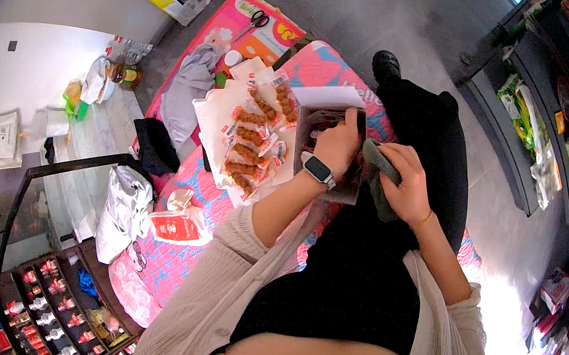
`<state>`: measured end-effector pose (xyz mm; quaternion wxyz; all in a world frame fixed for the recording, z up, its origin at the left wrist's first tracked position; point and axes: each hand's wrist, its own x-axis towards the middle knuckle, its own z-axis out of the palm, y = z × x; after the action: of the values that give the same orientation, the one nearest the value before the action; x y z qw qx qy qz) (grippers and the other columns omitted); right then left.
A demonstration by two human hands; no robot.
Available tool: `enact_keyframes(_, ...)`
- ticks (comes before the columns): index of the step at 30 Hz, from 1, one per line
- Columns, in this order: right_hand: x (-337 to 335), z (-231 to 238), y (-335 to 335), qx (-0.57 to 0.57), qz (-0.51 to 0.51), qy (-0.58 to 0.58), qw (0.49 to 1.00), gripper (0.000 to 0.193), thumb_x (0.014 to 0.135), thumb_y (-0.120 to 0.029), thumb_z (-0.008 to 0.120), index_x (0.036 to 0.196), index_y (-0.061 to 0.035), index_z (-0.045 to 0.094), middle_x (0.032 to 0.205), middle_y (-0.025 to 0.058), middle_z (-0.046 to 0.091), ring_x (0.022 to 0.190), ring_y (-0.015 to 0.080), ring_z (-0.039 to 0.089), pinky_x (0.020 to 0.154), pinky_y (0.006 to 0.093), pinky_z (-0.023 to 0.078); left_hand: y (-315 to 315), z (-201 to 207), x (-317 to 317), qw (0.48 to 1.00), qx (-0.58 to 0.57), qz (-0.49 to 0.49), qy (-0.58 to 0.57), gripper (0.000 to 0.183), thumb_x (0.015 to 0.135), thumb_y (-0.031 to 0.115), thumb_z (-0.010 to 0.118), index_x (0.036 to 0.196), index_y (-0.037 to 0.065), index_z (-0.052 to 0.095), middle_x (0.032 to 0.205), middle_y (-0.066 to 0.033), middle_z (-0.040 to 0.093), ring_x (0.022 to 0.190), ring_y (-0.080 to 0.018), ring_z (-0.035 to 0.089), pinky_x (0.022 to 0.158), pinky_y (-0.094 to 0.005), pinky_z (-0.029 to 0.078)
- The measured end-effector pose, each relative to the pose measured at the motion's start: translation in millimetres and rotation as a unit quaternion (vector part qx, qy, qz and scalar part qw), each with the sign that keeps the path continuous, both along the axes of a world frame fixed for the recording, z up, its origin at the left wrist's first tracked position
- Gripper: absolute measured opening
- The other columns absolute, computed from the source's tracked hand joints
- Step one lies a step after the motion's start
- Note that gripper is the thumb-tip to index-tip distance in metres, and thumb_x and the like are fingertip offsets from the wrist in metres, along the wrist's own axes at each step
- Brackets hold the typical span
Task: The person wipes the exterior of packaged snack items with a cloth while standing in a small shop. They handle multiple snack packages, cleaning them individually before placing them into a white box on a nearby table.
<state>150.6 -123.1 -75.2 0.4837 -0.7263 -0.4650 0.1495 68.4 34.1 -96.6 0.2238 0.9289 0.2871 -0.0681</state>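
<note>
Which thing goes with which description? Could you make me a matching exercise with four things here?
Things:
1. watch
2. dark green soft item
3. scissors
4. box

Descriptions:
A. open, with the left hand over it
B. near the picture's top, above the brown snack packets
C. black face, pale strap
D. held in the right hand

Pairs: 1-C, 2-D, 3-B, 4-A

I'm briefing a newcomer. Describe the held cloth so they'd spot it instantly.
Find the black trousers, then the open box to their left. Just right of the box, the right hand holds the cloth: dull green, unlike the trousers' black.
</note>
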Motion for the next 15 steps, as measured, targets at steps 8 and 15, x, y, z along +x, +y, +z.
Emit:
enact_keyframes(8,4,-6,-12,-0.013,-0.030,0.015,0.999,0.039,0.068,0.008,0.059,0.107,0.0025,0.059,0.107,0.0171,0.060,0.099,0.0336,0.057,0.087,0.0374,0.045,9,9,-26,0.987,-0.130,-0.063,-0.070,0.048,0.079,0.020,0.061,0.117,-0.004,0.044,0.088,-0.0269,0.062,0.080,-0.0417,0.062,0.074,-0.0497,0.048)
enact_keyframes(15,2,-3,-5,-0.009,-0.016,0.023,1.000,0.038,0.068,0.008,0.058,0.106,0.0024,0.059,0.107,0.0170,0.060,0.099,0.0332,0.057,0.087,0.0371,0.045,2,-6,-4,0.991,0.041,-0.097,0.078,0.015,0.083,0.011,0.048,0.094,0.000,0.052,0.079,-0.0191,0.064,0.076,-0.0347,0.065,0.062,-0.0452,0.052)
